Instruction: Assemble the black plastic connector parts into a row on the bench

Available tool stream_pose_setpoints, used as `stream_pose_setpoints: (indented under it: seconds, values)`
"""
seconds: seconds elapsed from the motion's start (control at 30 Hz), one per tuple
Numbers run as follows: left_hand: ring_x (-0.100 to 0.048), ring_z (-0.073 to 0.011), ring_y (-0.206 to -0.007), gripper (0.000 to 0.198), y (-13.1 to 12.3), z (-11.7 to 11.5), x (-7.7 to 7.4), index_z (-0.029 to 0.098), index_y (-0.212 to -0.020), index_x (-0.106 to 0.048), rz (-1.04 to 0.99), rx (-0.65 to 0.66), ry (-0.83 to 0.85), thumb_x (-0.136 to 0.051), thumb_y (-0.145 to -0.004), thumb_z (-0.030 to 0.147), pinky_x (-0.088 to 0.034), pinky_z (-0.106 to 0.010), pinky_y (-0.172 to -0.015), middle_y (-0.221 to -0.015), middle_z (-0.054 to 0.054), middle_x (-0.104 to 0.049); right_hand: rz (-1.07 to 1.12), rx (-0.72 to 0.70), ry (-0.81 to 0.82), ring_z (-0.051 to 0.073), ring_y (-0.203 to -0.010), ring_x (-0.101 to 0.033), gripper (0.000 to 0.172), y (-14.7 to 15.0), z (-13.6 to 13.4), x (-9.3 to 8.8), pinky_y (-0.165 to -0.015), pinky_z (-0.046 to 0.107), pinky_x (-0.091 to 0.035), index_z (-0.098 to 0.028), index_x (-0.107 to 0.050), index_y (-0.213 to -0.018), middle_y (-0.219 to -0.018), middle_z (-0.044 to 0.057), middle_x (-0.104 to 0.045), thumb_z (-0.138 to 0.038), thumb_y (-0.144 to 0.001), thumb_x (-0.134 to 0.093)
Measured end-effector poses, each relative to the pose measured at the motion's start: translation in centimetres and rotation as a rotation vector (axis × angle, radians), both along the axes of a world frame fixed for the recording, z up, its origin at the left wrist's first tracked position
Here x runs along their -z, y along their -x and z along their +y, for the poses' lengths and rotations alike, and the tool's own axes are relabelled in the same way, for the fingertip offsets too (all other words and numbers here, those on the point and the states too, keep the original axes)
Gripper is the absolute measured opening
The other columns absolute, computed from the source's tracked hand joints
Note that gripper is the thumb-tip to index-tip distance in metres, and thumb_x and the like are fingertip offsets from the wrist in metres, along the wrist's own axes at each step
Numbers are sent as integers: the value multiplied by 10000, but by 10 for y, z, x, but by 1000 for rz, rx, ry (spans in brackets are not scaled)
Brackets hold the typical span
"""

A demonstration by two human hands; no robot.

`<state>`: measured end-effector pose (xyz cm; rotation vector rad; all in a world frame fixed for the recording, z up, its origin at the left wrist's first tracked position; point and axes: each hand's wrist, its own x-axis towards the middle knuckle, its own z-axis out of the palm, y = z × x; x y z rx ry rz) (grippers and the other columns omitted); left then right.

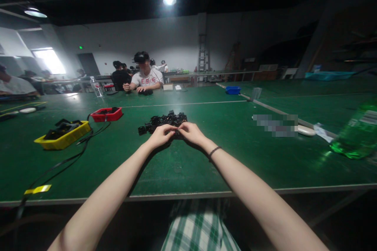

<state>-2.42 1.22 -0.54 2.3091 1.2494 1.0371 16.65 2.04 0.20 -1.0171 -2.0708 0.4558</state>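
A loose pile of small black parts (165,120) lies on the green table in front of me; their exact kind is too small to make out. At the near edge of this pile my left hand (161,135) and my right hand (191,132) meet, fingertips almost touching. Both hands have their fingers pinched together. Whatever is between the fingertips is hidden or too small to name. A dark band circles my right wrist.
To the left stand a yellow tray (63,137) and a red tray (106,115), both with black items. Black cables (84,145) trail beside them. A green bottle (356,133) is at right, a blue tray (233,90) farther back. A person (147,76) sits across the table.
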Motion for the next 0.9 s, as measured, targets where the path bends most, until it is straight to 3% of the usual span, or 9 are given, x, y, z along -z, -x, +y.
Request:
stream_pose_setpoints:
  seconds: [0.9]
  values:
    - [-656,-215,-955,288,-2,-3,-6,186,-1007,-707,6,-72,-20,-506,-854,325,-508,-348,-890,-1025,-67,-719,3,-20,6,121,-705,-564,132,0,1,1,-715,245,-431,-136,-686,-839,-794,38,-670,-143,-847,-555]
